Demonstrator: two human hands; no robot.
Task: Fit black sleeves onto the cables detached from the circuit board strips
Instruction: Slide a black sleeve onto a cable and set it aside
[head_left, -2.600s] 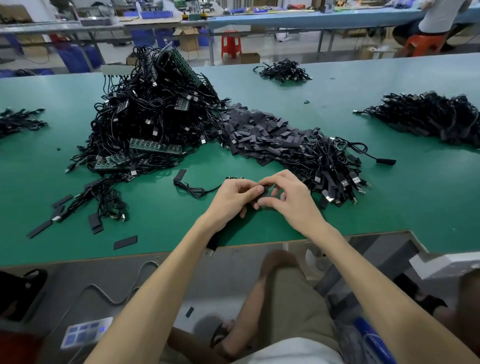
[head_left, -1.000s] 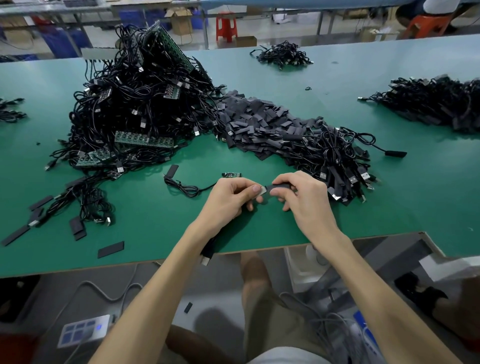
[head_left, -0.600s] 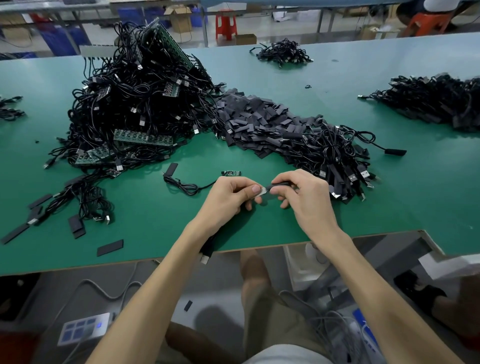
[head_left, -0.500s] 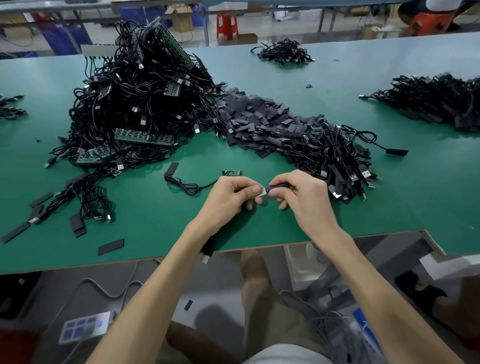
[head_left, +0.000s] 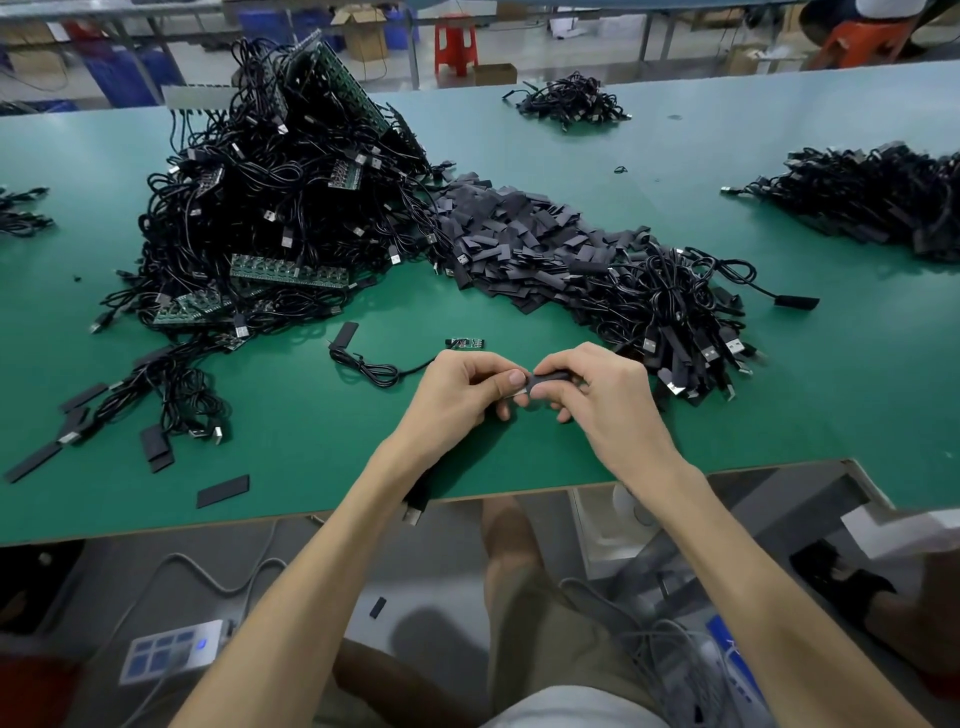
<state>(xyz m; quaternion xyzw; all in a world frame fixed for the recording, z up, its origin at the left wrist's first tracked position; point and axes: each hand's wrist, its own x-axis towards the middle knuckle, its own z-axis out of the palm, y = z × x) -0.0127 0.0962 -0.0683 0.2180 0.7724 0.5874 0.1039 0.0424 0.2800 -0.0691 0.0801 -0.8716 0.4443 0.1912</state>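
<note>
anon1: Left hand (head_left: 457, 395) and right hand (head_left: 608, 400) barely budged since half a second ago?

anon2: yep. Both pinch the black sleeve (head_left: 550, 375), one at each end. It sits between them, just above the desk (head_left: 311, 457). Sleeve pile (head_left: 519, 234) lies beyond the right hand.

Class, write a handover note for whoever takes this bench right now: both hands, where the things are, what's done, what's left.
Left grip pinches a cable end, mostly hidden; right grip holds a black sleeve against it.
Loose sleeves lie heaped mid-table, untreated cables and circuit board strips left of them, sleeved cables by the right grip.
To do: seat this sleeve, then work the pile.
</note>
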